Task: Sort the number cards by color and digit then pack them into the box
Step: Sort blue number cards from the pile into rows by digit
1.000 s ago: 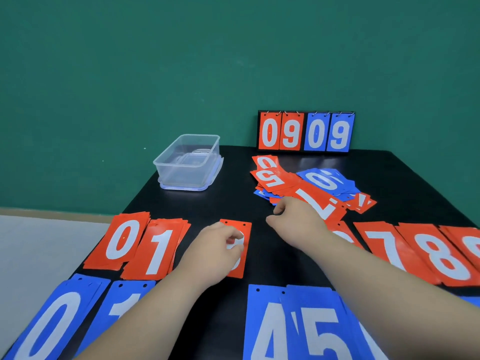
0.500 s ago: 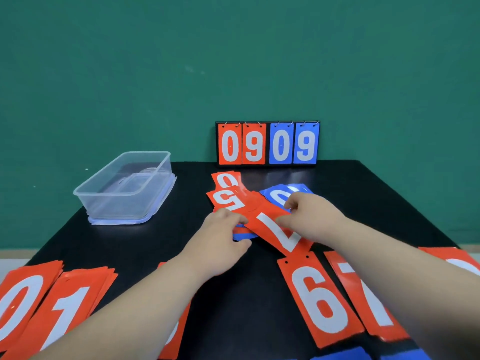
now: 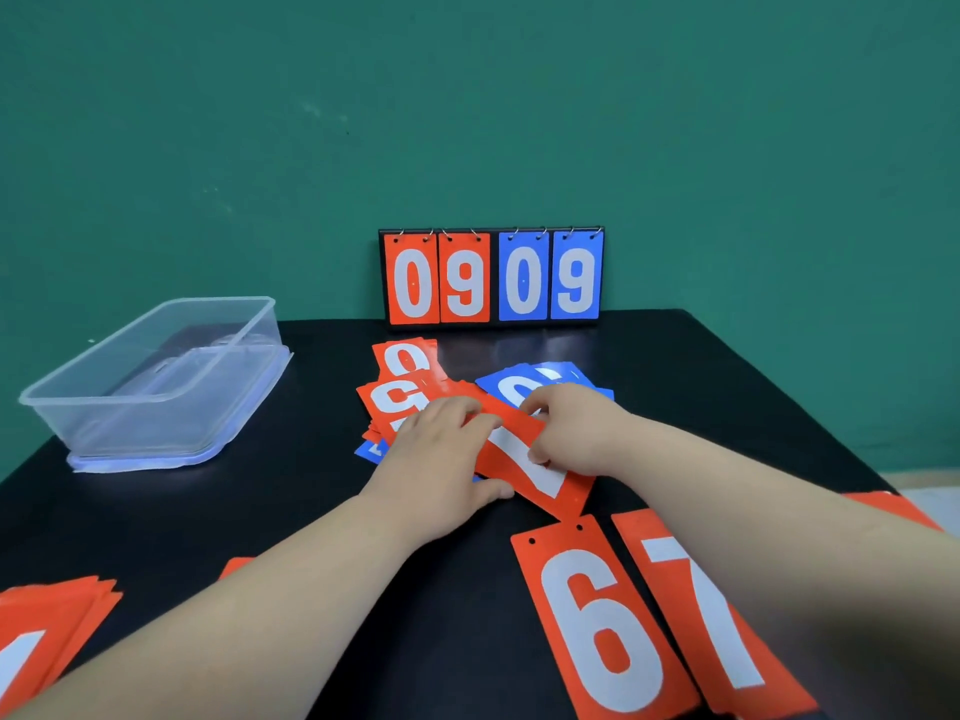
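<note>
1. Surface: black glossy bench, far edge against a plain green wall. Pale floor shows at 3 o'clock, past the bench corner.
2. One clear plastic box at 10 o'clock, standing on one bluish lid. No cards visible in it.
3. One scoreboard upright at 12 o'clock against the wall. Four ringed cards on it: red 0, red 9, blue 0, blue 9, so two red and two blue.
4. One loose pile of mixed cards just in front of the scoreboard, centre towards 12. Red on the left, blue on the right, one blue corner poking out at the pile's 8 o'clock. Overlapped, so the card count cannot be told.
5. Two hands, both on the pile. The right hand pinches the held red card, thumb on its face, fingers curled over the far edge. The card lies diagonal on top of the pile, with a white digit that looks like a 7.
6. The left hand is flat, fingers fairly straight, pressing the same card's left part and the pile.
7. At 5 o'clock, side by side: one red 6 card and one red 7 card, the latter partly under the right arm.
8. One fanned red stack at 8 o'clock, cut off by the frame, digit unclear.
</note>
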